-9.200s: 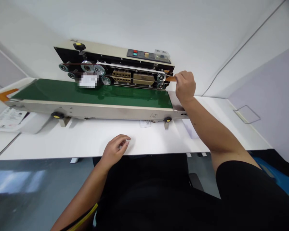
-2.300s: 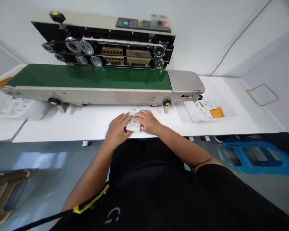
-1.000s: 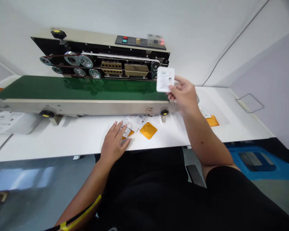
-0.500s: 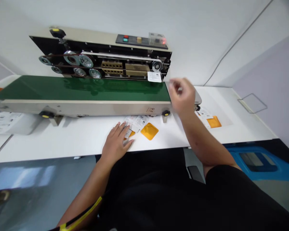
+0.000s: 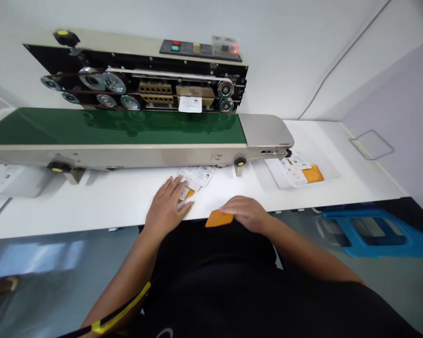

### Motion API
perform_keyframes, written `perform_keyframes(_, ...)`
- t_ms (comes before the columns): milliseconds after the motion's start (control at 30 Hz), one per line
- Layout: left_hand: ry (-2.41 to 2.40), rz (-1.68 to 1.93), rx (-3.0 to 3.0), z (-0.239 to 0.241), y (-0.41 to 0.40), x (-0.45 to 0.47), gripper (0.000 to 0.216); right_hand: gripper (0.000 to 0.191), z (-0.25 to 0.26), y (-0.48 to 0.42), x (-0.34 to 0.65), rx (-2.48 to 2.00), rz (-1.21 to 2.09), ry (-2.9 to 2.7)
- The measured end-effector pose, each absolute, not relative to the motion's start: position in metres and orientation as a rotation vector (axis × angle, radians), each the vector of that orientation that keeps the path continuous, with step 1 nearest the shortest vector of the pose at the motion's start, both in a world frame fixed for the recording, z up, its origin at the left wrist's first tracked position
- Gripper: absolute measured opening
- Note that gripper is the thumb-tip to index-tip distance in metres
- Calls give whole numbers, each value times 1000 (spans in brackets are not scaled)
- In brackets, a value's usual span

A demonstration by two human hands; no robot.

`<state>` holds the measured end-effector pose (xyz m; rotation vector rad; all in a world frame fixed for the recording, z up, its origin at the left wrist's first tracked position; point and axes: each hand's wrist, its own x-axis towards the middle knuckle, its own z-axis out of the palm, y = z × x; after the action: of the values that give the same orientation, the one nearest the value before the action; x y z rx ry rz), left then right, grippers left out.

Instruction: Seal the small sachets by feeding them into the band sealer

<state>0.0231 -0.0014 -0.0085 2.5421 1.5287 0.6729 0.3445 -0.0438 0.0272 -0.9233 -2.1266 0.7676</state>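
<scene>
Below the band sealer (image 5: 127, 157), the spread left hand (image 5: 165, 209) touched white sachets (image 5: 199, 177) while the right hand (image 5: 246, 213) lay open on an orange sachet (image 5: 218, 218).

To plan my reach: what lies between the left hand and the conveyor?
Printed white sachets lie there, in the head view, touching the left hand.

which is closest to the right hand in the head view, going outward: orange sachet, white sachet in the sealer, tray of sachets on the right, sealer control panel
From the right hand, nearest first:
1. Orange sachet: directly under its fingers, to the left.
2. White tray of sachets: ahead and to the right.
3. White sachet: ahead and left, in the band sealer, above the green belt.
4. Control panel: farthest, along the sealer's top.
</scene>
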Motion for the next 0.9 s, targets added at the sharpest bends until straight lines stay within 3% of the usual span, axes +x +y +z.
perform_keyframes(100, 1534, 639, 2565, -9, -1, 22, 71, 15, 78, -13, 358, -1058, 733, -1692)
perform_keyframes(233, 1521, 664, 2591, -9, 0, 21, 69, 27, 140, 63, 379, -1224, 794, -1236)
perform_keyframes(367, 1514, 705, 2588, -12, 0, 19, 69, 15, 164, 132, 386, -1329, 962, -1101)
perform_keyframes(567, 1540, 668, 2568, -9, -2, 21, 70, 14, 160, 186, 375, -1379, 1049, -1169)
perform_keyframes(767, 1586, 524, 2530, -1, -5, 24, 69, 32, 136, 124, 359, -1161, 163, -1652)
perform_keyframes(900, 1576, 537, 2533, -1, -5, 27, 68, 27, 80, 44, 322, -1084, 156, -2105)
